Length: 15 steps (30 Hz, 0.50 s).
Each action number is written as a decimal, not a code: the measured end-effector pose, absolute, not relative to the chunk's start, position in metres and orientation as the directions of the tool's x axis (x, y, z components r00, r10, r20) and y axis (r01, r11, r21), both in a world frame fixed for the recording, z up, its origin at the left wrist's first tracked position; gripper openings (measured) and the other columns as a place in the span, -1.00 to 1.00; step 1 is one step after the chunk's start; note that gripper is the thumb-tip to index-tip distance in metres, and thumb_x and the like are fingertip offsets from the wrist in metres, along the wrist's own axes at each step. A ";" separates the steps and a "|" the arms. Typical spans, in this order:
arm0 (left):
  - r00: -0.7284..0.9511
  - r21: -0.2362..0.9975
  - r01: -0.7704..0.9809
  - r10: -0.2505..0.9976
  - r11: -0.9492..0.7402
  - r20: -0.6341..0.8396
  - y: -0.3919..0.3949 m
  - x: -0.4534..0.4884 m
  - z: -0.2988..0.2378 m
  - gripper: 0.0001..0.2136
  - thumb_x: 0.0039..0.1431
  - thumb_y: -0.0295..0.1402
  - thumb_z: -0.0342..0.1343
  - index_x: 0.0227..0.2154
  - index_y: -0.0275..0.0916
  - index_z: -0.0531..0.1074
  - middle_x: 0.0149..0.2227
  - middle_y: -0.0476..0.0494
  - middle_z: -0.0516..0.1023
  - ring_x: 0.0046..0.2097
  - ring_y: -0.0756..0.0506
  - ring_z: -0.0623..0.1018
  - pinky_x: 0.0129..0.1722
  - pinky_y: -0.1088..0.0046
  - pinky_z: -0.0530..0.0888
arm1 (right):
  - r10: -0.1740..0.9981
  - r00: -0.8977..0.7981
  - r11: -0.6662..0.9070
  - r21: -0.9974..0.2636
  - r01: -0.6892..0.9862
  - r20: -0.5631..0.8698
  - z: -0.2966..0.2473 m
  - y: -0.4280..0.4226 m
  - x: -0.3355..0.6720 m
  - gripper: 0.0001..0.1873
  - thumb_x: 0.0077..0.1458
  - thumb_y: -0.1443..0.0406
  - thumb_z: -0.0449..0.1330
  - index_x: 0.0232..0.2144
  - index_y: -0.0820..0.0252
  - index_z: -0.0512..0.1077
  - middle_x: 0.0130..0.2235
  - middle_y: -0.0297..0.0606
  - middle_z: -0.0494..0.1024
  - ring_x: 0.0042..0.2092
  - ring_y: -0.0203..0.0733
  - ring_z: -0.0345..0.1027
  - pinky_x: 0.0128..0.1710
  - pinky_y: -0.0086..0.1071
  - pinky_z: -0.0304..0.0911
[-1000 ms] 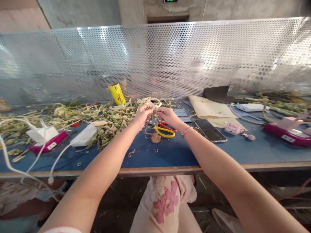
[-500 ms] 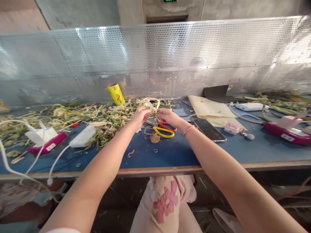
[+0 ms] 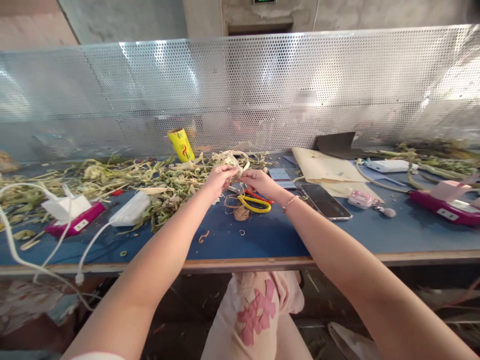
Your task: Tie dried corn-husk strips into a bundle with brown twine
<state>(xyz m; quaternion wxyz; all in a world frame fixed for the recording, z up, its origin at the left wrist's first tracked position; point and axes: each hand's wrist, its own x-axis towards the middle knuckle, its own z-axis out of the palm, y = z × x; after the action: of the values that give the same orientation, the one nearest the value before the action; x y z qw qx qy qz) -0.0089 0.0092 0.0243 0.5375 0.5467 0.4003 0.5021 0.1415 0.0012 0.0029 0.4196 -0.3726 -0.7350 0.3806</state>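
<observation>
Between my two hands is a small bundle of pale dried plant strips [image 3: 239, 171], raised a little above the table. My left hand [image 3: 220, 180] pinches it from the left. From the right, the fingers of my right hand [image 3: 261, 182] close on its lower end; the fingertips are partly hidden. Just below lie scissors with yellow and red handles [image 3: 255, 205], the red one largely covered by my right hand. Brown twine [image 3: 243, 214] sits in a loose ball beside them. A heap of dried leaves and stalks [image 3: 170, 182] spreads behind and left of my left hand.
A yellow cardboard tube [image 3: 181, 145] leans before the perforated metal screen [image 3: 240, 90]. Right of my hands are a phone [image 3: 325, 201], a pink earphone case [image 3: 360, 198] and brown paper [image 3: 318, 165]. Magenta power strips [image 3: 77, 222] and white cables lie at the sides.
Both hands keep hold of the bundle, and their fingers have shifted slightly. The pale loop on top has changed shape. My right hand now covers more of the red scissor handle.
</observation>
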 end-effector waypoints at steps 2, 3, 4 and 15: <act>0.174 0.990 -0.134 0.982 -0.051 0.074 0.009 -0.009 0.026 -0.92 -0.09 -0.53 0.15 -0.58 -0.33 0.35 -0.79 0.18 0.03 -0.74 0.20 -0.01 -0.70 0.62 -0.10 | 0.853 -0.403 0.424 -0.890 0.166 0.331 0.002 0.000 0.141 -0.82 -0.03 0.22 0.08 -0.55 0.21 0.30 -0.72 -0.51 0.18 -0.65 -0.45 -0.01 -0.60 -0.48 -0.10; 0.179 0.988 -0.149 0.982 -0.032 0.059 0.009 -0.009 0.027 -0.92 -0.10 -0.55 0.15 -0.59 -0.33 0.35 -0.79 0.18 0.03 -0.74 0.20 -0.02 -0.70 0.62 -0.10 | 0.845 -0.420 0.419 -0.898 0.134 0.332 0.001 0.000 0.141 -0.82 -0.04 0.21 0.09 -0.54 0.22 0.32 -0.72 -0.51 0.18 -0.64 -0.45 -0.02 -0.60 -0.48 -0.11; 0.185 0.986 -0.163 0.982 -0.018 0.048 0.010 -0.009 0.028 -0.92 -0.10 -0.56 0.15 -0.59 -0.34 0.36 -0.80 0.18 0.03 -0.74 0.20 -0.02 -0.70 0.63 -0.10 | 0.836 -0.435 0.415 -0.904 0.102 0.334 0.000 0.001 0.142 -0.82 -0.04 0.21 0.09 -0.53 0.22 0.33 -0.72 -0.51 0.17 -0.64 -0.46 -0.03 -0.61 -0.48 -0.12; 0.225 0.988 -0.140 0.969 -0.070 0.101 0.008 -0.010 0.028 -0.89 -0.03 -0.53 0.09 -0.60 -0.33 0.32 -0.76 0.13 0.11 -0.71 0.18 0.08 -0.68 0.61 0.01 | 0.863 -0.396 0.323 -0.945 -0.047 0.314 -0.001 0.002 0.142 -0.83 -0.08 0.22 0.13 -0.55 0.21 0.28 -0.72 -0.53 0.14 -0.66 -0.48 -0.06 -0.64 -0.49 -0.18</act>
<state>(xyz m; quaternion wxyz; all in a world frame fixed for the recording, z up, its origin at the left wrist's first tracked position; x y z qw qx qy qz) -0.0096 0.0081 0.0279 0.5645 0.5422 0.3822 0.4912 0.1423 0.0016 -0.0008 0.4581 -0.3035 -0.6721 0.4963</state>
